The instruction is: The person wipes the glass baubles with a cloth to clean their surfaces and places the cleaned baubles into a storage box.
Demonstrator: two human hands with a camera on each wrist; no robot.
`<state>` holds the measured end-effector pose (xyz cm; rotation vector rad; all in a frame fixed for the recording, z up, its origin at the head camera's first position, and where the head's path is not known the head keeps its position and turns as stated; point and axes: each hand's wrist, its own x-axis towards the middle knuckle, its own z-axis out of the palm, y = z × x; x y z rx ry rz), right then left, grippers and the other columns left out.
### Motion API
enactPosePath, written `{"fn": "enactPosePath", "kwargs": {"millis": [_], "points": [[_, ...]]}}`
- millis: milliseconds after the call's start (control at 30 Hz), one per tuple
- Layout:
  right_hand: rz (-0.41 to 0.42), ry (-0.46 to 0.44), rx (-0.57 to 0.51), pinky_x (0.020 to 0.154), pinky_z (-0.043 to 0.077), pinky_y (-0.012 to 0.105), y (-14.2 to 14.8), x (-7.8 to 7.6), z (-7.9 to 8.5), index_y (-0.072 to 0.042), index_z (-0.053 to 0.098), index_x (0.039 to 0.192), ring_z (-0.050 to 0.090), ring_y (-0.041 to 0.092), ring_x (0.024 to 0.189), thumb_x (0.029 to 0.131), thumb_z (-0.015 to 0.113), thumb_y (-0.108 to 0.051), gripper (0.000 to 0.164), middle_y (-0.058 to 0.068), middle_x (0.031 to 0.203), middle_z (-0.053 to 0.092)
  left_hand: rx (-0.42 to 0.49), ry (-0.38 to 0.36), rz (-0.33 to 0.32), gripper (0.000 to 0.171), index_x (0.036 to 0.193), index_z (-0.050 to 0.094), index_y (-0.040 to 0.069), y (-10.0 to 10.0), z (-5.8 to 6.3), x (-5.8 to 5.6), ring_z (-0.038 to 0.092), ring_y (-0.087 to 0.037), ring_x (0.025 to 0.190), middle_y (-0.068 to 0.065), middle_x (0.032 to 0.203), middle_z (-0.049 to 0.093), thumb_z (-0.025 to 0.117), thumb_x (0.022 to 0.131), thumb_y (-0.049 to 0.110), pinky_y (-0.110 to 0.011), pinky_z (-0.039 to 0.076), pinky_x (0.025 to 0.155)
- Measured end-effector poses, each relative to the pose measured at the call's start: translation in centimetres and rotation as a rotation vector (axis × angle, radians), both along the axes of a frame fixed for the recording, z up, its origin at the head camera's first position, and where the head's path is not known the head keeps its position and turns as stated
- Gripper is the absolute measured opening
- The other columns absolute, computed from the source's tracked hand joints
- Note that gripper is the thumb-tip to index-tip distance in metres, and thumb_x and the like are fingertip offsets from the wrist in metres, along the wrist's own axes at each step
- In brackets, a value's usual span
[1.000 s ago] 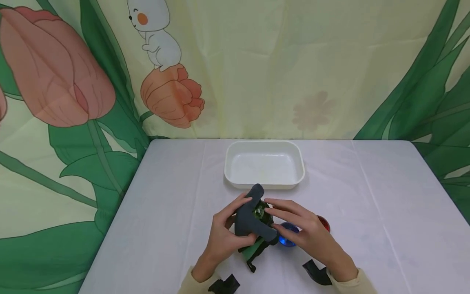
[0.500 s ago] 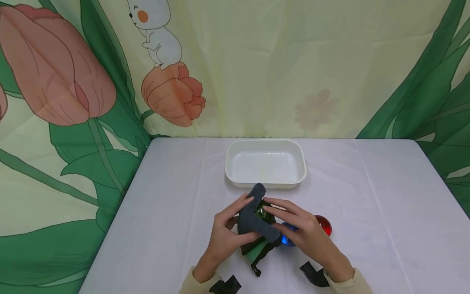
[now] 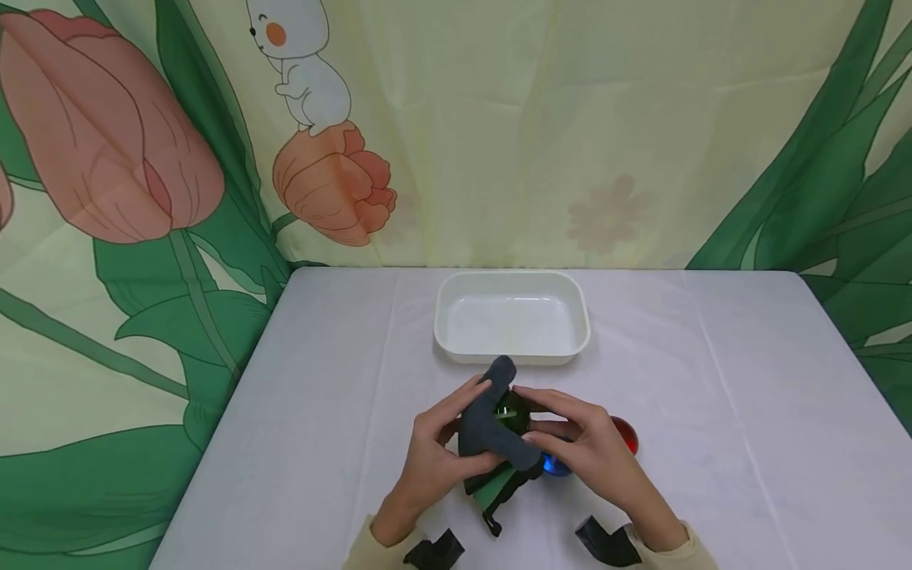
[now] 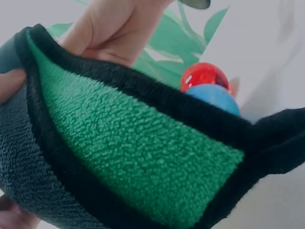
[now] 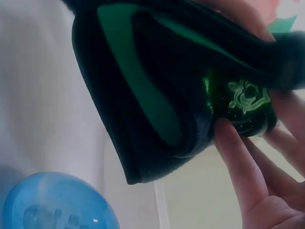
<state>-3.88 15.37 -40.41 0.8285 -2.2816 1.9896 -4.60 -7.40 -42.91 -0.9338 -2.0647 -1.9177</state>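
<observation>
My left hand point(image 3: 436, 455) grips a thick cloth point(image 3: 488, 431), dark grey on one side and green terry point(image 4: 138, 143) on the other, with black edging and a black loop point(image 3: 492, 522). Folded over, the cloth partly wraps a shiny transparent green ball point(image 3: 511, 410). Thumb and fingers of my right hand point(image 3: 594, 443) hold that ball from its uncovered side. A pale swirl pattern shows on the green ball point(image 5: 245, 102) in the right wrist view. Just below my right fingers lies a blue ball point(image 3: 557, 465), largely hidden behind them in the head view.
A red ball point(image 3: 626, 435) lies on the white-covered table point(image 3: 712, 475) behind my right hand. Farther back stands a white rectangular tray point(image 3: 513, 359). Black straps point(image 3: 607, 545) stick out at both wrists. A flower-printed curtain point(image 3: 484, 158) hangs behind the table.
My right hand's fingers have shifted from lying along the green ball to curling around its side; more of the ball's smooth surface now shows. The left hand keeps its hold on the cloth.
</observation>
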Motion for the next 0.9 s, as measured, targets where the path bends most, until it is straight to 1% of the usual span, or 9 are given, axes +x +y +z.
{"fn": "enactPosePath", "kwargs": {"millis": [133,233,333,400,500,600,700,800,900], "points": [[-0.024,0.02,0.075,0.091,0.057,0.029,-0.1,-0.1,0.0,-0.005,0.058,0.137,0.058,0.008,0.124,0.084,0.075,0.002,0.055,0.015,0.135,0.06,0.03,0.004,0.023,0.075,0.141,0.053,0.001,0.0,-0.1,-0.1,0.061,-0.021,0.121,-0.022,0.141,0.054,0.08,0.072,-0.01,-0.033,0.061,0.081],[-0.057,0.113,0.188,0.099,0.052,0.023,0.1,-0.4,0.2,-0.009,0.058,0.138,0.053,0.011,0.13,0.08,0.079,0.002,0.062,0.009,0.141,0.056,0.047,0.002,0.032,0.075,0.14,0.053,0.0,0.1,-0.2,-0.3,0.063,-0.019,0.117,-0.022,0.14,0.056,0.08,0.071,-0.012,-0.032,0.061,0.082],[-0.072,0.233,0.256,0.104,0.045,0.018,0.3,-0.6,0.1,-0.01,0.058,0.138,0.048,0.015,0.135,0.075,0.081,0.006,0.069,0.009,0.144,0.052,0.067,-0.003,0.037,0.074,0.139,0.053,-0.001,0.4,-0.3,-0.4,0.064,-0.019,0.114,-0.023,0.139,0.056,0.079,0.071,-0.013,-0.033,0.061,0.084],[-0.058,0.295,0.245,0.105,0.044,0.017,0.2,-0.7,0.1,-0.009,0.059,0.137,0.048,0.017,0.135,0.073,0.081,0.01,0.07,0.011,0.144,0.052,0.083,-0.013,0.038,0.074,0.14,0.052,-0.003,0.6,-0.3,-0.5,0.064,-0.02,0.113,-0.024,0.138,0.056,0.078,0.071,-0.013,-0.034,0.06,0.085],[-0.045,0.397,0.21,0.104,0.045,0.018,0.0,-0.9,-0.1,-0.005,0.06,0.135,0.05,0.02,0.132,0.071,0.077,0.019,0.07,0.014,0.141,0.054,0.109,-0.068,0.048,0.072,0.14,0.052,-0.001,1.0,-0.1,-0.5,0.065,-0.02,0.111,-0.023,0.138,0.056,0.078,0.073,-0.011,-0.035,0.059,0.088],[-0.05,0.446,0.202,0.104,0.045,0.018,-0.1,-1.0,-0.2,-0.003,0.06,0.134,0.051,0.021,0.132,0.069,0.072,0.025,0.072,0.015,0.141,0.055,0.129,-0.125,0.058,0.071,0.14,0.053,0.001,1.2,0.2,-0.6,0.064,-0.019,0.11,-0.021,0.138,0.057,0.079,0.075,-0.009,-0.034,0.059,0.089],[-0.057,0.44,0.219,0.104,0.045,0.018,-0.2,-1.1,-0.3,-0.004,0.06,0.135,0.052,0.02,0.133,0.069,0.071,0.026,0.073,0.014,0.142,0.055,0.136,-0.151,0.062,0.071,0.14,0.054,0.001,1.2,0.1,-0.6,0.064,-0.018,0.11,-0.021,0.139,0.056,0.079,0.074,-0.01,-0.033,0.059,0.089],[-0.062,0.416,0.244,0.103,0.045,0.018,-0.2,-1.0,-0.3,-0.005,0.06,0.136,0.053,0.021,0.132,0.07,0.074,0.023,0.073,0.013,0.142,0.055,0.146,-0.129,0.037,0.073,0.141,0.052,-0.001,1.1,-0.2,-0.6,0.063,-0.017,0.111,-0.024,0.141,0.053,0.078,0.074,-0.012,-0.033,0.058,0.091],[-0.073,0.325,0.235,0.098,0.05,0.021,-0.1,-0.9,-0.1,-0.007,0.058,0.138,0.054,0.016,0.13,0.072,0.077,0.017,0.072,0.012,0.141,0.057,0.152,-0.091,0.002,0.076,0.142,0.049,-0.004,1.0,-0.4,-0.6,0.061,-0.018,0.117,-0.027,0.143,0.049,0.077,0.073,-0.016,-0.033,0.057,0.093]]}}
